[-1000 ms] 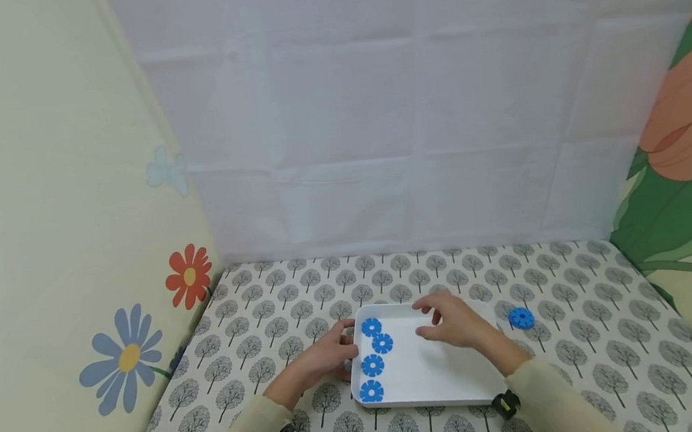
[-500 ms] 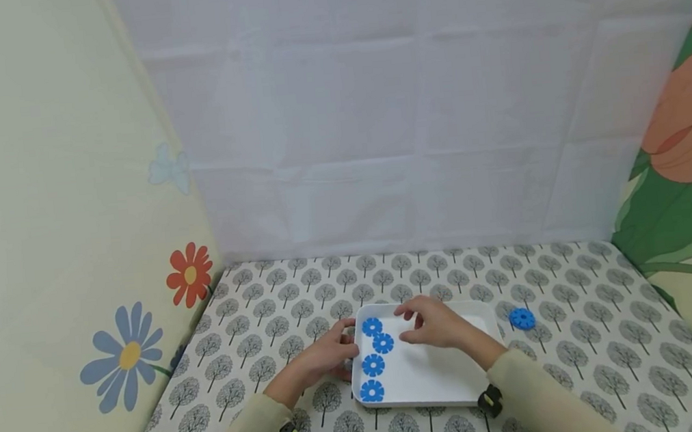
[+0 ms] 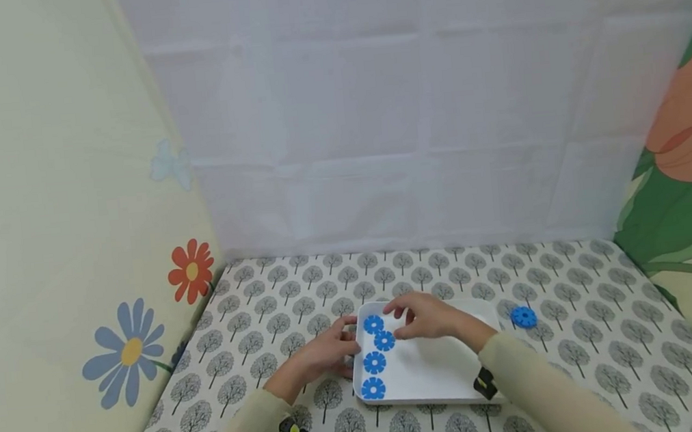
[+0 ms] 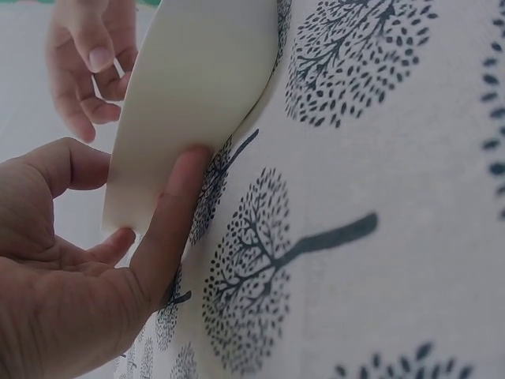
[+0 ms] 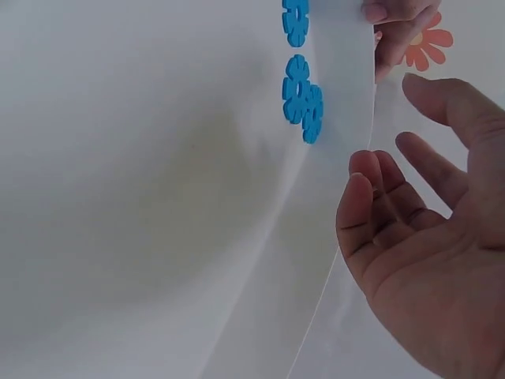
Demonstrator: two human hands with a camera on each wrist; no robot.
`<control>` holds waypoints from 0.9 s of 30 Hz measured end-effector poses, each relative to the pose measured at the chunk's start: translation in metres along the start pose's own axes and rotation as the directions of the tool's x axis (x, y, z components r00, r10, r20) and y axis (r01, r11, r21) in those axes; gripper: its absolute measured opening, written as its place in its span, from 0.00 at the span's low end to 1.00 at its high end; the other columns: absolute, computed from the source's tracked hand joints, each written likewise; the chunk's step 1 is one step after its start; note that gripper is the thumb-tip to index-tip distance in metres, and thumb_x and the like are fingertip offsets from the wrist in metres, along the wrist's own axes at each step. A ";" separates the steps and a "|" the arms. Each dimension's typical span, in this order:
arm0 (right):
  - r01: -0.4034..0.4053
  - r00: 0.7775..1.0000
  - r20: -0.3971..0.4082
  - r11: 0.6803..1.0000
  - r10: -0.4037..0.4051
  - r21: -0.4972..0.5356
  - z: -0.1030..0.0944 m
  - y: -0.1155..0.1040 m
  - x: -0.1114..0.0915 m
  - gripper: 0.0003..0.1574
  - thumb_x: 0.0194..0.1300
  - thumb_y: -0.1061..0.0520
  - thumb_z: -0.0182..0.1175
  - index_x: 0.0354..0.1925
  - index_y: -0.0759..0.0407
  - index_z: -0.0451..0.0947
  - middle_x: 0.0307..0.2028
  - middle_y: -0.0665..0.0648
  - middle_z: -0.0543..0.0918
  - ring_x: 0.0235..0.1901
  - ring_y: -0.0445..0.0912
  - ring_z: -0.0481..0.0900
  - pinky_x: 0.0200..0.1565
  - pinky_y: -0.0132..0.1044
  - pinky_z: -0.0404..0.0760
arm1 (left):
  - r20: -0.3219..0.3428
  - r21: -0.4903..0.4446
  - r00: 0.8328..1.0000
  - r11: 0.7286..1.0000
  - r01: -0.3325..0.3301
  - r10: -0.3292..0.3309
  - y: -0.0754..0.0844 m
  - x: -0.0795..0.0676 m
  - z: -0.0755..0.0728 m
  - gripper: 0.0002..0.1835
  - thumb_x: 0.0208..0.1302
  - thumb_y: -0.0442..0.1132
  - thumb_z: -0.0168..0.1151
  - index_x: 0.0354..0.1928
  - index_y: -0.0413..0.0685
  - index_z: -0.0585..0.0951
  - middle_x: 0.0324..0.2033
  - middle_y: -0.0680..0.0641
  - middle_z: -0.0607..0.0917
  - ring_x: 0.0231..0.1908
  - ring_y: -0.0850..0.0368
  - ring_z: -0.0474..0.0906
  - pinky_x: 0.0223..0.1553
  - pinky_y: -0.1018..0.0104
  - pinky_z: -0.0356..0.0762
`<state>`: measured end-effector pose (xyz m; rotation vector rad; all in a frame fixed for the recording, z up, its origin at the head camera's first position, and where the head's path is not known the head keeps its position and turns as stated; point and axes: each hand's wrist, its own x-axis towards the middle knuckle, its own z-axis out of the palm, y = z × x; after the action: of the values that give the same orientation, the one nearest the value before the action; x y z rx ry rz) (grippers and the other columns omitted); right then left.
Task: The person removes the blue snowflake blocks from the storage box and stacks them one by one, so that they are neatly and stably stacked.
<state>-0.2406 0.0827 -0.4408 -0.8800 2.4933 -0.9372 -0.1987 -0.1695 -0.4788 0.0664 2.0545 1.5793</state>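
Note:
Several blue snowflake-shaped plastic discs (image 3: 374, 362) lie flat along the left side of a white tray (image 3: 434, 373). The upper two touch or overlap. My left hand (image 3: 327, 351) holds the tray's left wall; its thumb hooks over the rim while a finger (image 4: 177, 185) presses the outer side. Above the tray, close to the upper discs, hovers my right hand (image 3: 425, 315) with loosely bent fingers and nothing between them. In the right wrist view a gap shows between this hand and the discs (image 5: 297, 88).
Another blue disc piece (image 3: 524, 317), perhaps a stack, rests on the tablecloth right of the tray. A tree-patterned cloth (image 3: 582, 374) covers the table. A white sheet (image 3: 376, 138) hangs at the back, with flower-painted walls (image 3: 129, 351) at the sides.
My right hand has moved left over the tray toward the upper discs. The left hand keeps its hold on the tray's left side, and the discs lie as before.

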 end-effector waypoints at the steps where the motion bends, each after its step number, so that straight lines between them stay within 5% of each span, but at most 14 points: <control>1: 0.006 1.000 0.017 1.000 -0.006 0.009 0.000 0.000 0.001 0.30 0.62 0.55 0.71 0.62 0.58 0.79 0.49 0.60 0.82 0.42 0.46 0.79 0.42 0.39 0.82 | 0.005 -0.009 1.000 1.000 -0.001 0.001 0.000 0.000 0.000 0.36 0.70 0.33 0.57 0.76 0.46 0.56 0.55 0.35 0.73 0.46 0.46 0.81 0.40 0.52 0.87; 17: 0.123 0.980 0.171 0.986 -0.102 -0.117 0.023 0.003 0.017 0.30 0.56 0.50 0.76 0.58 0.47 0.83 0.45 0.51 0.78 0.39 0.43 0.75 0.41 0.30 0.76 | 0.047 -0.128 0.999 0.992 0.009 -0.003 0.001 -0.002 -0.003 0.37 0.67 0.30 0.59 0.75 0.44 0.55 0.57 0.33 0.72 0.49 0.44 0.81 0.45 0.49 0.87; 27: 0.137 0.976 0.198 0.970 -0.096 -0.202 0.037 0.000 0.025 0.30 0.52 0.48 0.78 0.55 0.41 0.84 0.52 0.48 0.75 0.53 0.42 0.69 0.59 0.40 0.71 | 0.088 -0.191 0.996 0.981 0.034 -0.017 -0.001 -0.002 -0.009 0.38 0.67 0.30 0.60 0.75 0.42 0.55 0.56 0.35 0.72 0.51 0.45 0.79 0.48 0.48 0.86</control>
<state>-0.2409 0.0484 -0.4699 -1.1386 2.4317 -0.5938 -0.2005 -0.1779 -0.4771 0.0364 1.8215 1.7212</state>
